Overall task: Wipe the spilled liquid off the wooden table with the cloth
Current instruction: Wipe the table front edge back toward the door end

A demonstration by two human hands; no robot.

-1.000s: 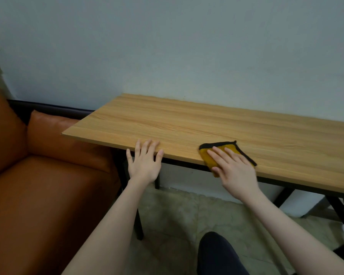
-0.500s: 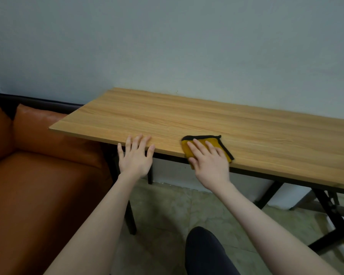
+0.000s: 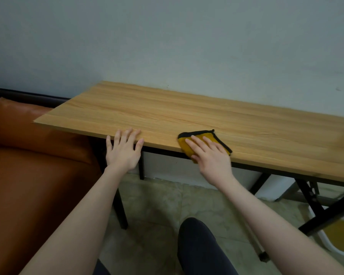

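Observation:
A folded yellow cloth with a black border lies at the front edge of the wooden table. My right hand lies flat on the cloth with straight fingers, pressing it onto the tabletop. My left hand rests with spread fingers on the table's front edge, to the left of the cloth. I cannot make out any liquid on the wood.
An orange-brown leather sofa stands at the table's left end. The table runs along a pale wall on black metal legs. A white and yellow object sits on the tiled floor at the lower right. My dark-clad knee shows below.
My right hand slid the cloth leftwards along the front edge, closer to my left hand, then held about there. The view shifted to the right. My left hand stays on the edge.

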